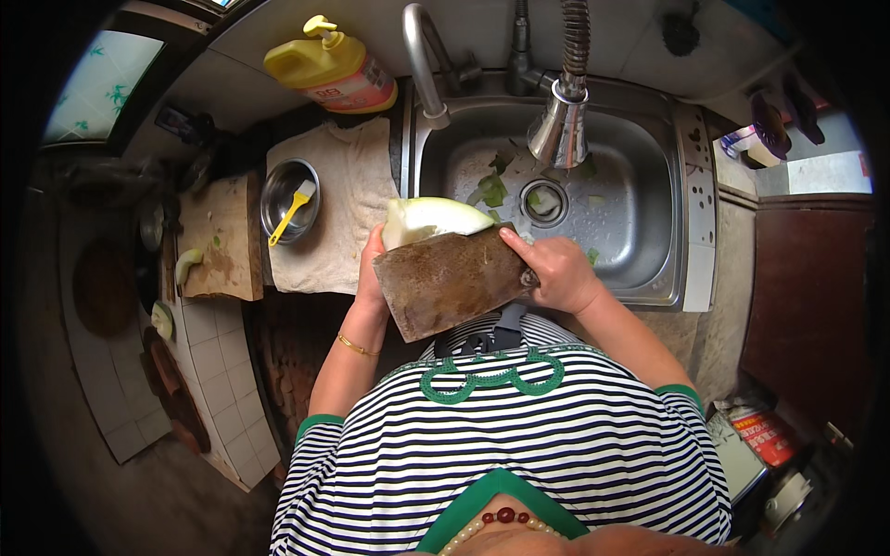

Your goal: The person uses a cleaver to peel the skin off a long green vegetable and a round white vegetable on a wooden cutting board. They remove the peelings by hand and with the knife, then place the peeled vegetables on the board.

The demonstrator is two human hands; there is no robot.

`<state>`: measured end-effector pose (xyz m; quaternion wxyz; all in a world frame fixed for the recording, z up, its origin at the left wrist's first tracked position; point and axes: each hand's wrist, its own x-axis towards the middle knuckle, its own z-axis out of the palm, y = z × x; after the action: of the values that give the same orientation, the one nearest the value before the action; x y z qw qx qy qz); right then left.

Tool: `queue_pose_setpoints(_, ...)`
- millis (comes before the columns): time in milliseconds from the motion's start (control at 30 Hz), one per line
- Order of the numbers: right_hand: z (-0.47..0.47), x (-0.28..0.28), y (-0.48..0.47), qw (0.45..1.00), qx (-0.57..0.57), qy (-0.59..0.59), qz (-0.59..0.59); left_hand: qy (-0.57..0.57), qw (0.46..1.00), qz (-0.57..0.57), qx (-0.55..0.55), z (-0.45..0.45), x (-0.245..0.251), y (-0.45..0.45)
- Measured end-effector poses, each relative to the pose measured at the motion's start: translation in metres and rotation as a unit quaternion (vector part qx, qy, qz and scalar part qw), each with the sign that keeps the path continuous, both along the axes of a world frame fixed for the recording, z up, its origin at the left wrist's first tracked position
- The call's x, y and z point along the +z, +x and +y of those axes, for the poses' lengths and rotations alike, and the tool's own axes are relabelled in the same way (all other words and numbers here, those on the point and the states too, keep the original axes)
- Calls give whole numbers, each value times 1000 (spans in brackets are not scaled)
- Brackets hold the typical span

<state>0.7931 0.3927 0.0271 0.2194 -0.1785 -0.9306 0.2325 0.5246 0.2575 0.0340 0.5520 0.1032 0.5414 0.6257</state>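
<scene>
A large pale wedge of peeled melon, perhaps winter melon (pixel 438 214), is held up at the sink's front left corner. My left hand (pixel 373 260) grips its left end; most of those fingers are hidden behind the melon and the blade. In my right hand (pixel 560 267) is a Chinese cleaver (pixel 455 281) with a broad, brown-stained blade, its handle mostly covered by my fingers. One finger lies along the blade's upper right corner. The cleaver's upper edge meets the melon's lower side. Green peel pieces (pixel 492 189) lie in the steel sink (pixel 626 208) behind the melon.
A metal faucet (pixel 424 62) and a spring-hose sprayer (pixel 562 125) hang over the sink. Left stand a yellow pump bottle (pixel 334 73), a cloth (pixel 334 267), a steel bowl (pixel 268 201) with a yellow-handled brush (pixel 290 214), and a wooden chopping board (pixel 226 243) with a melon piece (pixel 186 264).
</scene>
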Motion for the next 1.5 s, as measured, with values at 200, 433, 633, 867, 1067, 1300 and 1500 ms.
queue_pose_setpoints(200, 1, 7, 3, 999, -15, -30, -37, 38, 999, 11, 10, -4, -7, 10)
queue_pose_setpoints(433, 5, 5, -2, 997, -29, -43, -55, 41, 989, -133, 49, -2, -27, 13)
queue_pose_setpoints(633, 46, -30, 18, 991, -42, -74, -98, -31, 994, 102, -14, 10, 8, 15)
queue_pose_setpoints(867, 84, -46, 47, 944, -175, -238, -148, 8, 999, 40, -24, 18, 33, 27)
queue_pose_setpoints(1067, 59, 5, 43, 991, -2, -128, -43, -57, 992, 80, -75, 28, 12, 17)
queue_pose_setpoints(1300, 49, 36, 18, 992, 117, -47, 3, 19, 996, -12, -91, 35, 2, 20)
queue_pose_setpoints(1500, 51, 15, 18, 993, 108, -53, -5, -4, 985, 71, -156, 36, 3, 3)
